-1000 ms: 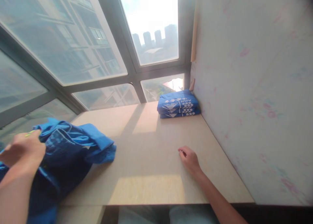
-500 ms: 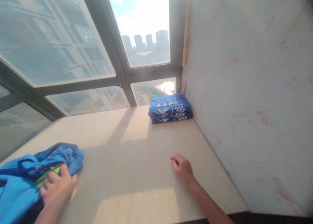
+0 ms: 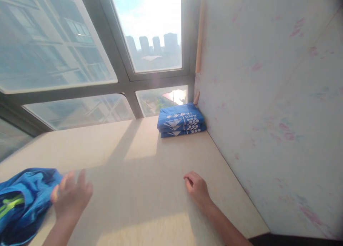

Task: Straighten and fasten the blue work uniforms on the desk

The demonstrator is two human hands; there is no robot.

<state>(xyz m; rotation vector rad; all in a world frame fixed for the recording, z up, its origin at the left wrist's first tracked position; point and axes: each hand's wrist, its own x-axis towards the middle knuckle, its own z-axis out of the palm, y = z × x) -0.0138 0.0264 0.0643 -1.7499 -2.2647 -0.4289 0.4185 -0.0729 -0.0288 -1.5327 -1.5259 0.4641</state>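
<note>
A crumpled heap of blue clothing [image 3: 34,192] with a lime-green patch lies at the left, cut off by the picture's edge. Just right of it is my left hand [image 3: 72,194], fingers spread and a little blurred, holding nothing. My right hand [image 3: 197,187] rests on the pale wooden surface [image 3: 134,188] with its fingers curled closed; whether anything small is inside I cannot make out. Beyond it, against the window corner, sits a neat stack of folded blue cloth items [image 3: 182,121] with white printing.
Grey-framed windows [image 3: 128,83] rise along the far and left sides of the surface. A wall with floral paper [image 3: 268,113] bounds the right side. Sunlight and frame shadows fall across the wood.
My left hand has come off the blue clothing and moved right, its fingers opening. The clothing sits farther left in view, its folds changed. My right hand stays curled in place.
</note>
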